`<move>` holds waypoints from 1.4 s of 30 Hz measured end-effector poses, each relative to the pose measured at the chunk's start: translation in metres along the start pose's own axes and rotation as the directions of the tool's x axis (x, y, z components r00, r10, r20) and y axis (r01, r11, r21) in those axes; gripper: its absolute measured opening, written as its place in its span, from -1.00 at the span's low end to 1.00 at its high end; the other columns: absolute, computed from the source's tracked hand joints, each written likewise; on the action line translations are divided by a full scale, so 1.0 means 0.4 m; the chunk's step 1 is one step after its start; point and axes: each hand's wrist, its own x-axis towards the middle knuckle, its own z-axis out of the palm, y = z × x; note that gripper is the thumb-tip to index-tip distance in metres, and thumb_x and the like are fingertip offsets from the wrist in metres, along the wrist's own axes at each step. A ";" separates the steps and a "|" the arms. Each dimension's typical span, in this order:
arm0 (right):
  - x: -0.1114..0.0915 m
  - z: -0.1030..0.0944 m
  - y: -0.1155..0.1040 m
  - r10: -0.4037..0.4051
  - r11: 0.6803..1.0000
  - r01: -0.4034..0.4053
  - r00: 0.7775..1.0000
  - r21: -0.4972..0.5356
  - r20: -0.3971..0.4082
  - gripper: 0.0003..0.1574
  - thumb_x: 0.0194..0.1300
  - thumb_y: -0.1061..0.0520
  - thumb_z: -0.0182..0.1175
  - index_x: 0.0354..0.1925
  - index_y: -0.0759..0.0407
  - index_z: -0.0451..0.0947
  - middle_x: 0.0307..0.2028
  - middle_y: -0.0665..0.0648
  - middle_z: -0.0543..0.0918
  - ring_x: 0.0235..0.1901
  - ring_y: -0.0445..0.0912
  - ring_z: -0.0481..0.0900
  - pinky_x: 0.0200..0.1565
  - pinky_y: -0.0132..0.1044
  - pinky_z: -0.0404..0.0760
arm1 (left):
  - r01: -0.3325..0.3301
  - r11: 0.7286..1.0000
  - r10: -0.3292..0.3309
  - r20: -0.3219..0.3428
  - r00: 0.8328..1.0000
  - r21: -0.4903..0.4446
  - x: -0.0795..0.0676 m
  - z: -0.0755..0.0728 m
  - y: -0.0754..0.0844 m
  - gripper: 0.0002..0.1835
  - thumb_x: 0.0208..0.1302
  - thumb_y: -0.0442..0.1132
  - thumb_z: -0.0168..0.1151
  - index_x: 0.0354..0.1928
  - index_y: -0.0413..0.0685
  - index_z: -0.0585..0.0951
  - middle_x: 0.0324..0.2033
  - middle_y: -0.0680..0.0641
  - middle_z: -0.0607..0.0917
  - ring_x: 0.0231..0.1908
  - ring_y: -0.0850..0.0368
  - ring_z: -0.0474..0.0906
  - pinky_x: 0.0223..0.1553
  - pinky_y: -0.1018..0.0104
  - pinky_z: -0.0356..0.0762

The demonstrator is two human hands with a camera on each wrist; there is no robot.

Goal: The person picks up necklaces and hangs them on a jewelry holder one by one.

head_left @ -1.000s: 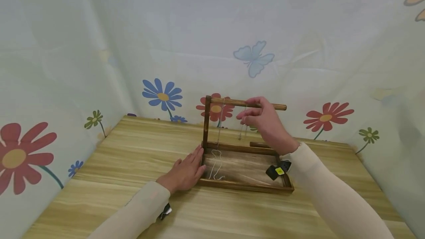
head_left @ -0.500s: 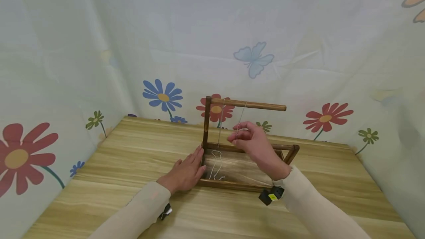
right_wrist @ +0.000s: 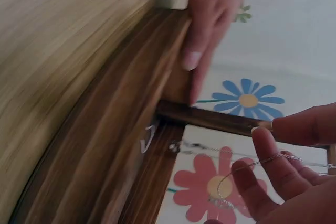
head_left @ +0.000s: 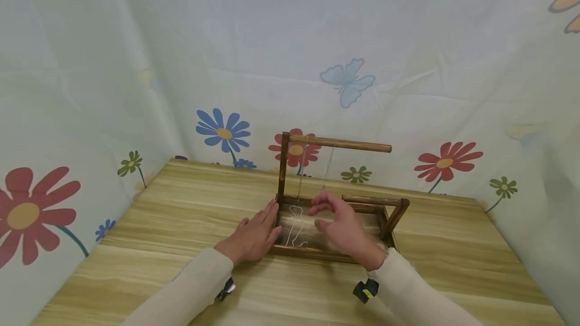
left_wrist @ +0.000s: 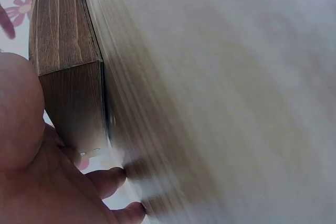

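Note:
A dark wooden jewellery stand has a shallow tray [head_left: 312, 252], a tall post at the left and an upper bar [head_left: 358, 144]. Against the tray's left end rests my left hand [head_left: 251, 235], its fingers straight. From the upper bar hang two thin silver chains. One chain [head_left: 302, 170] drops straight near the post. The other chain [head_left: 327, 167] slants down to my right hand [head_left: 342, 225], which is over the tray. In the right wrist view that chain lies across the loosely bent fingers [right_wrist: 275, 161]. Thumb and forefinger stand apart in the head view. A pale strand [head_left: 301, 221] lies in the tray.
A shorter, lower bar [head_left: 376, 200] on a post [head_left: 395, 219] rises at the stand's right end. The stand sits on a wood-grain table [head_left: 204, 190]. Behind the table hangs a flowered cloth [head_left: 272, 64].
My right hand has come down from the upper bar along the slanting chain to just above the tray, its thumb and forefinger spreading. My left hand has stayed at the tray's end.

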 end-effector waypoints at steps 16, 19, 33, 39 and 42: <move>0.009 0.009 0.077 -0.070 0.997 0.069 0.997 -0.018 -0.023 -0.50 0.38 0.46 0.20 0.24 0.27 0.48 -0.02 0.33 0.73 -0.01 0.20 0.74 -0.16 -0.23 0.68 | -0.002 1.000 0.002 -0.004 1.000 0.000 0.004 -0.002 -0.004 -0.27 0.69 0.07 -0.19 0.68 -0.13 -0.04 0.70 -0.10 -0.05 0.60 -0.26 0.15 0.49 -0.46 0.10; 0.001 0.027 0.077 -0.006 0.999 0.010 0.995 0.034 -0.098 -0.41 0.38 0.40 0.27 0.32 0.23 0.40 -0.20 0.29 0.78 -0.12 0.20 0.77 -0.31 -0.36 0.58 | -0.006 1.000 0.006 -0.007 1.000 0.000 0.004 -0.003 -0.003 -0.27 0.69 0.07 -0.19 0.68 -0.13 -0.03 0.70 -0.10 -0.05 0.60 -0.25 0.15 0.49 -0.46 0.10; -0.010 0.064 0.071 0.145 0.960 -0.120 0.986 0.255 -0.082 -0.39 0.38 0.43 0.20 0.32 0.25 0.28 0.20 0.40 0.56 -0.25 0.20 0.79 -0.31 -0.15 0.71 | -0.014 1.000 0.014 -0.001 1.000 -0.001 0.006 -0.002 -0.003 -0.27 0.69 0.07 -0.19 0.68 -0.14 -0.04 0.70 -0.09 -0.06 0.62 -0.23 0.12 0.49 -0.46 0.10; -0.014 0.055 0.075 0.090 0.980 -0.064 0.987 0.188 -0.131 -0.74 0.38 0.42 0.20 0.02 0.29 0.51 0.02 0.40 0.66 -0.20 0.03 0.77 -0.21 -0.31 0.72 | -0.014 1.000 0.014 0.002 1.000 0.001 0.005 0.002 -0.004 -0.27 0.69 0.07 -0.20 0.68 -0.13 -0.04 0.70 -0.09 -0.07 0.62 -0.22 0.11 0.49 -0.46 0.10; -0.016 0.048 0.067 0.059 0.985 -0.031 0.985 0.171 -0.161 -0.87 0.45 0.38 0.18 -0.07 0.31 0.58 -0.08 0.39 0.71 -0.19 0.00 0.75 -0.17 -0.31 0.73 | -0.014 1.000 0.014 -0.002 1.000 0.001 0.006 0.004 -0.006 -0.27 0.69 0.07 -0.20 0.68 -0.13 -0.04 0.70 -0.09 -0.06 0.62 -0.22 0.11 0.49 -0.46 0.10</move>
